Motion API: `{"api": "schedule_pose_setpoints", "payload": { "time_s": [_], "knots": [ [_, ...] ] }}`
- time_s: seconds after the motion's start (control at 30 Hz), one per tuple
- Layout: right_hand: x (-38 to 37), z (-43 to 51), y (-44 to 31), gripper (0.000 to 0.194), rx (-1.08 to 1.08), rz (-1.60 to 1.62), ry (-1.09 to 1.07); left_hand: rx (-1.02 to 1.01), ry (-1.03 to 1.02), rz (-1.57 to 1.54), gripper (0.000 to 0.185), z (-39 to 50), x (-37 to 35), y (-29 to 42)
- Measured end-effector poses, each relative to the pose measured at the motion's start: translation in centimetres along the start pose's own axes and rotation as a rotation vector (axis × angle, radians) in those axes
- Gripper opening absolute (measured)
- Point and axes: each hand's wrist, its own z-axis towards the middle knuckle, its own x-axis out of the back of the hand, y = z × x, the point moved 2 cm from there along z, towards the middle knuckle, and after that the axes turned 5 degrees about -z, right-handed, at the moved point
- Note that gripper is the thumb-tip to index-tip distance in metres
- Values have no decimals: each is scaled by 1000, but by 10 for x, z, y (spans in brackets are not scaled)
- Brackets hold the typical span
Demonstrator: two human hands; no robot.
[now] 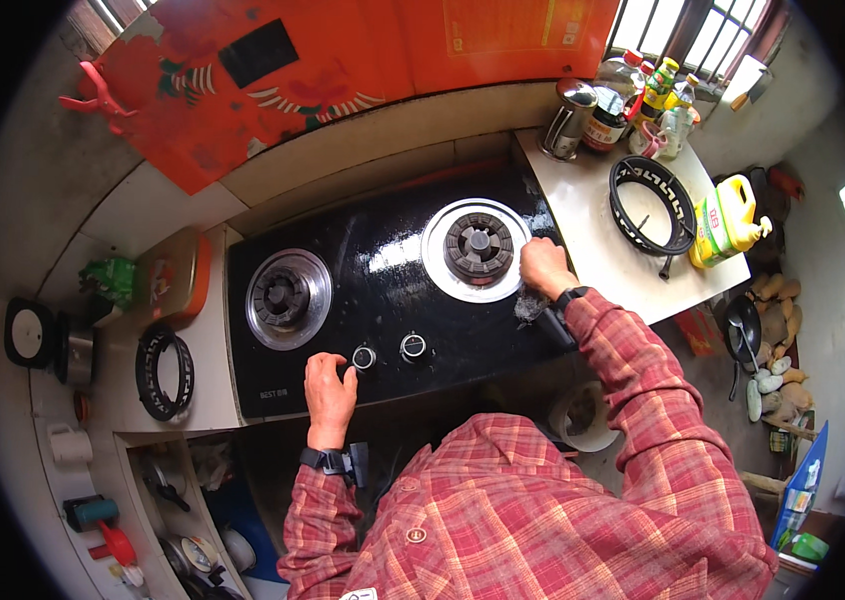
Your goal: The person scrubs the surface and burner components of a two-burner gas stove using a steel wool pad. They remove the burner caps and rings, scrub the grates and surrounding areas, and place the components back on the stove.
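Observation:
A black glass gas cooktop (pixel 385 300) with two round burners lies before me. My left hand (pixel 330 390) rests at its front edge, fingers bent, beside the left control knob (pixel 364 358); it holds nothing that I can see. The right knob (pixel 413 346) is a little farther along. My right hand (pixel 544 264) is curled at the right rim of the right burner (pixel 478 244); what lies under its fingers is hidden. A grey scouring pad (pixel 530 306), seemingly of wire, sits just below that hand. The left burner (pixel 281 295) has no pan support on it.
One black pan support (pixel 165 373) lies on the left counter, another (pixel 653 206) on the right counter. Near the latter stand a yellow pump bottle (pixel 726 223), a metal canister (pixel 566 124) and several sauce bottles. A rectangular tin (pixel 171 279) stands left. A bucket (pixel 584 420) is below the cooktop.

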Motion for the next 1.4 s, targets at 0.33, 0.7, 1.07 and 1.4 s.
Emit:
{"api": "schedule_pose_setpoints", "payload": {
  "time_s": [0.33, 0.7, 1.07, 1.4],
  "knots": [
    [1, -182, 138, 17, -394, 853, -85, -117, -74, -163, 18, 26, -15, 29],
    [-99, -400, 220, 14, -1055, 668, 82, -371, -239, -211, 17, 71, -70, 93],
    [-134, -442, 238, 10, -1225, 528, 82, -338, -302, -174, 17, 78, -77, 95],
    [-89, -344, 195, 15, -916, 606, -116, -310, -245, -151, 16, 78, -56, 78]
  ]
}}
